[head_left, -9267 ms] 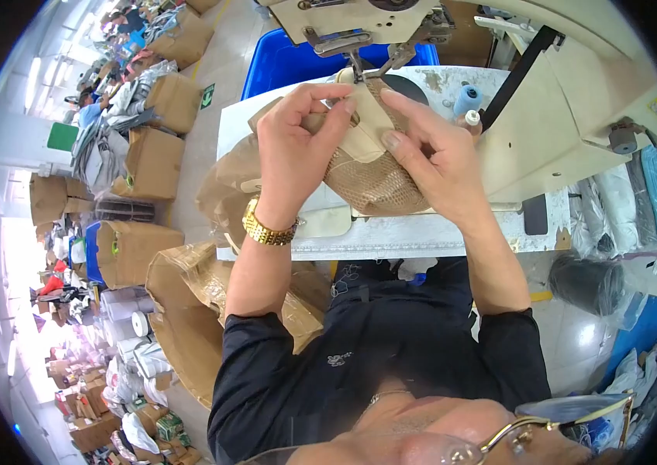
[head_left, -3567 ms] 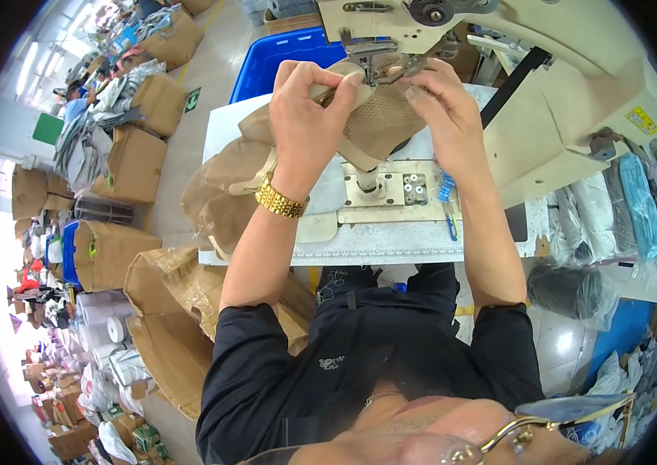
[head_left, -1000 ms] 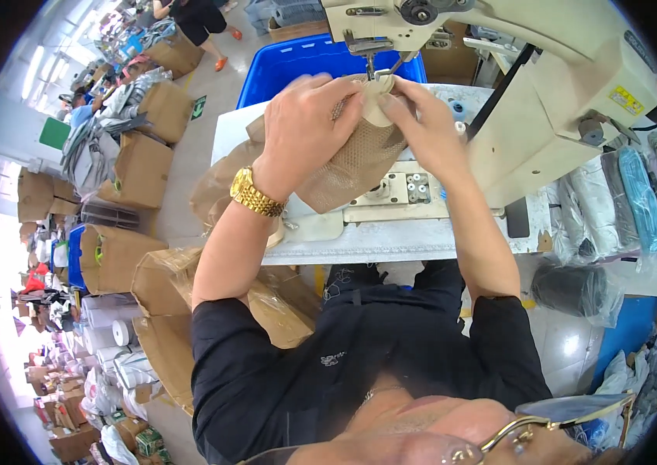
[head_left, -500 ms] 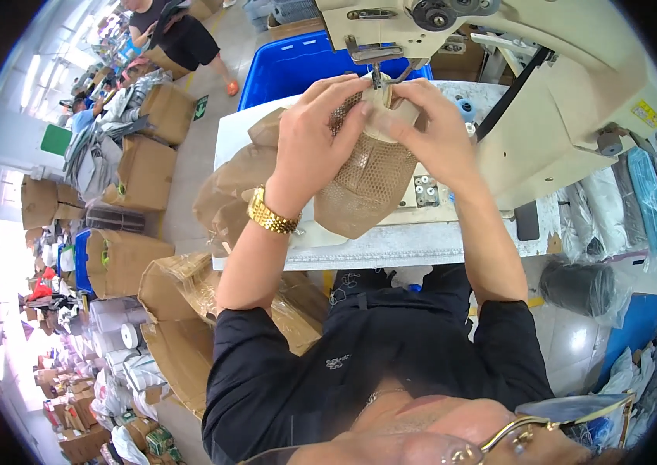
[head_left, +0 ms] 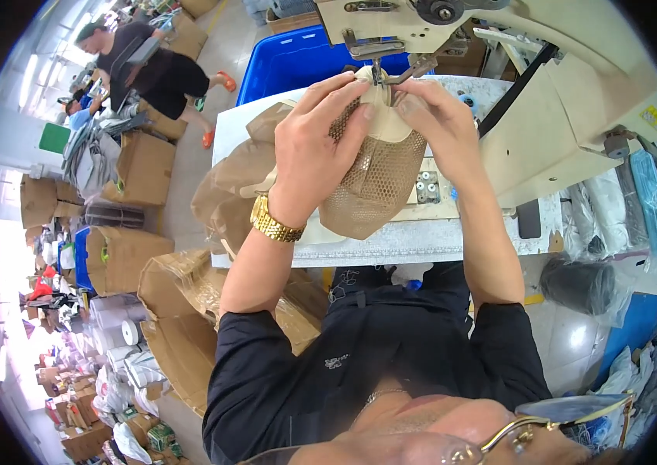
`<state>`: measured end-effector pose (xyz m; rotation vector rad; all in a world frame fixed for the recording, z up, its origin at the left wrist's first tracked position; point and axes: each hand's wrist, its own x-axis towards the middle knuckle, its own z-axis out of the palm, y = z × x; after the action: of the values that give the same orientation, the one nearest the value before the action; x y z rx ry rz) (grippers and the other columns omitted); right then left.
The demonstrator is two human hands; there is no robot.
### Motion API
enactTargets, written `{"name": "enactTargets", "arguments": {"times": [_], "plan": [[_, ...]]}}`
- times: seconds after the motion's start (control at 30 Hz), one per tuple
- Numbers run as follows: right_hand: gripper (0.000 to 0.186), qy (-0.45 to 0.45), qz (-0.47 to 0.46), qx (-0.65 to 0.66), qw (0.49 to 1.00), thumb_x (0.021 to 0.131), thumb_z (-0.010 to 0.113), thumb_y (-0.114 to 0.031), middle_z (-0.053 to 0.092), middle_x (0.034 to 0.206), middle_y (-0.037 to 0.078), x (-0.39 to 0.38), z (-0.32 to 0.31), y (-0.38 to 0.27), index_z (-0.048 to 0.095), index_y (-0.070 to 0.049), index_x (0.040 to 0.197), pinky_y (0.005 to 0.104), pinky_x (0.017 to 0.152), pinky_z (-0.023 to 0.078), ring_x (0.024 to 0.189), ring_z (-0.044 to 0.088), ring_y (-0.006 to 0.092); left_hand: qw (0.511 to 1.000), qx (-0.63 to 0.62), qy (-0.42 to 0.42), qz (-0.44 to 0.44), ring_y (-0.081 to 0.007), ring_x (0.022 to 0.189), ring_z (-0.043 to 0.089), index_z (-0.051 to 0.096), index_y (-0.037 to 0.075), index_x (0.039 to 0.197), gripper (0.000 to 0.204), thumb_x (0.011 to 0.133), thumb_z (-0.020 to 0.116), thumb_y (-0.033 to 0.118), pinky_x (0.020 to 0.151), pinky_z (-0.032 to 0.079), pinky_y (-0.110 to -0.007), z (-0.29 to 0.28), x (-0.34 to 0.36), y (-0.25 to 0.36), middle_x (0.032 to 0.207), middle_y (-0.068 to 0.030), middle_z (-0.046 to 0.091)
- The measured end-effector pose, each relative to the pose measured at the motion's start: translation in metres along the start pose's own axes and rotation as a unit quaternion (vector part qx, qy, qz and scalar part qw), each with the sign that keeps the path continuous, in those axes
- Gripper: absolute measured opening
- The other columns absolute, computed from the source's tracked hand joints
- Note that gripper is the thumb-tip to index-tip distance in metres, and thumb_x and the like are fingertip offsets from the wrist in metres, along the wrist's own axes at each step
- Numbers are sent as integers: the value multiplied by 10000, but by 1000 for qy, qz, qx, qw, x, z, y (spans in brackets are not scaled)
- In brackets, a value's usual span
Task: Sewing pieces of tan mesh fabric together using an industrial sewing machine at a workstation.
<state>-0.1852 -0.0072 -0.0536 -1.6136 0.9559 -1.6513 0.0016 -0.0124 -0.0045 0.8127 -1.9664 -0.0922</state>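
Note:
A beige mesh shoe upper (head_left: 375,182) lies under the presser foot (head_left: 378,71) of a cream sewing machine (head_left: 569,116). My left hand (head_left: 309,147) is closed on its left side, the thumb pressing the mesh near the smooth cream band. On the other side my right hand (head_left: 448,132) pinches the band's edge close to the needle area. The fingertips of both hands partly hide the stitching spot. More beige uppers (head_left: 224,190) are heaped on the white table (head_left: 421,252) to the left of my left wrist.
Several bobbins (head_left: 426,188) sit in a holder right of the upper, and a dark flat rectangle (head_left: 528,220) lies beyond them. Behind the table stands a blue bin (head_left: 286,66). An open cardboard box (head_left: 181,325) is at my left. A person (head_left: 146,70) is in the aisle.
My right hand has shifted slightly right, its thumb drawing back from the cream band. The upper has turned a little under the presser foot. The person in the aisle has come further into view.

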Motion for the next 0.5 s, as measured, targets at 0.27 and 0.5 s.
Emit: {"name": "enactTargets", "arguments": {"times": [0.27,0.5], "plan": [[295,-1,-20,3,1000,854,680,-129,612,931,33,-4,-1,-6,674,-22,1128,245,743,435,853,566,106,999,25,8,29,-264,924,690,711,49,1052,240,824,713,123,791,553,-336,1,-3,2,1085,-118,688],[302,-2,-12,10,1000,856,673,-133,616,931,31,-4,0,-2,676,-29,1140,243,741,433,846,565,104,1000,22,-13,7,-248,944,683,711,14,1065,251,822,718,74,825,541,-324,-2,-1,10,1092,-147,689]]}}
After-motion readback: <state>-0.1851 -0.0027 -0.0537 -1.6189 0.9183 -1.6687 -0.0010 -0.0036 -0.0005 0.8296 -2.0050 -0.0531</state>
